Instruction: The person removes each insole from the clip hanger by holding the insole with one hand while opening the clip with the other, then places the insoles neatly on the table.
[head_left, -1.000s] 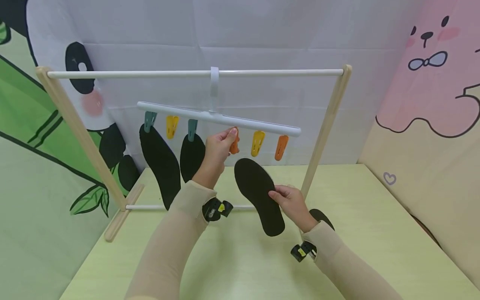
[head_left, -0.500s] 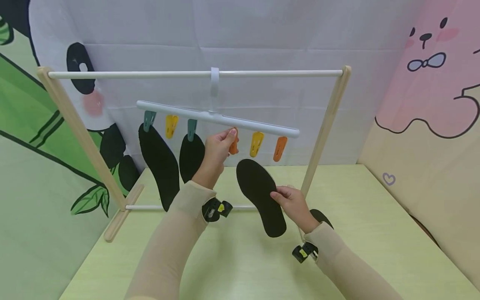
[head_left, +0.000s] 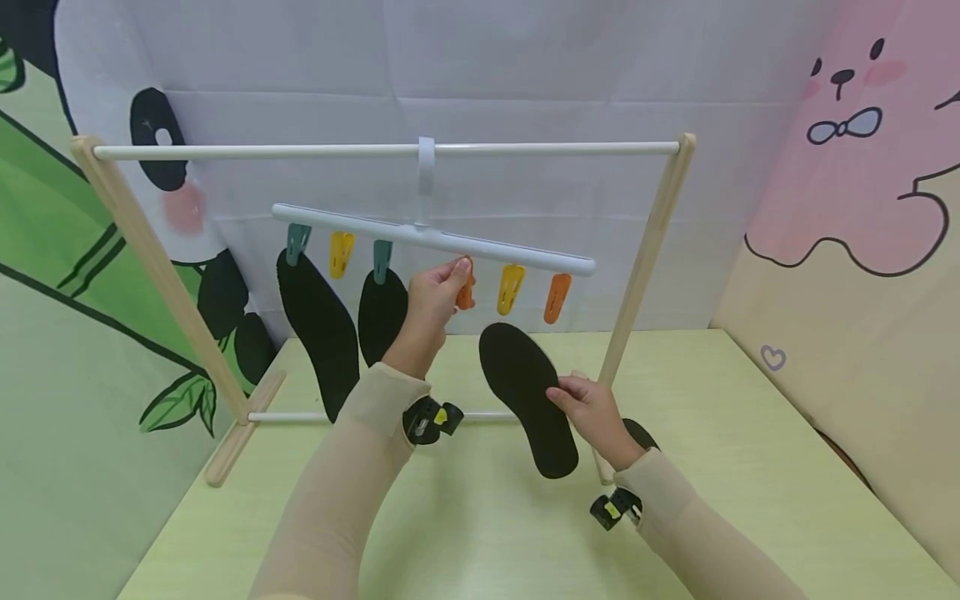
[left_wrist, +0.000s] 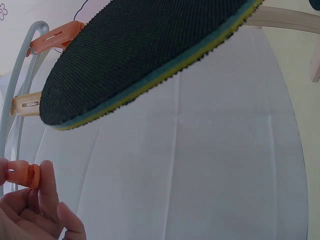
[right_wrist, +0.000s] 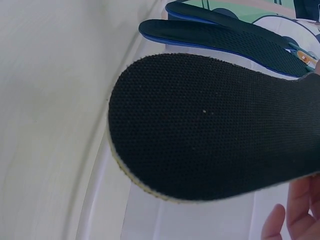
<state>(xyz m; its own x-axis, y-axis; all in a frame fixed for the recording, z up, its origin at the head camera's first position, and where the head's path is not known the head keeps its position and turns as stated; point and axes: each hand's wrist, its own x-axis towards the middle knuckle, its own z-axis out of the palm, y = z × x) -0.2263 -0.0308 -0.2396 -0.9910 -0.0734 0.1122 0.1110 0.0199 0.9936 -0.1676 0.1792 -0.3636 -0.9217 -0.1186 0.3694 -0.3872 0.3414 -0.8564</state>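
My left hand (head_left: 429,308) pinches an orange clothespin (head_left: 466,287) on the white hanger bar (head_left: 360,225). In the left wrist view that clothespin (left_wrist: 24,174) sits between thumb and fingers. My right hand (head_left: 596,412) holds a black insole (head_left: 525,392) by its side edge, below and to the right of the pinched clothespin. Seen from the left wrist, the insole (left_wrist: 145,55) has a teal and yellow edge. Two more black insoles, a long one (head_left: 318,333) and one partly behind my left hand (head_left: 382,312), hang from teal clothespins (head_left: 297,244) at the hanger's left.
The hanger tilts down to the right from a white rod (head_left: 300,152) on a wooden frame (head_left: 648,250). A yellow clothespin (head_left: 511,289) and an orange one hang at its right, another yellow one (head_left: 341,254) at left. Another black insole (head_left: 641,433) lies behind my right wrist.
My right hand has moved slightly right and down with the insole, away from the pinched clothespin. The left hand keeps its pinch on the orange clothespin.
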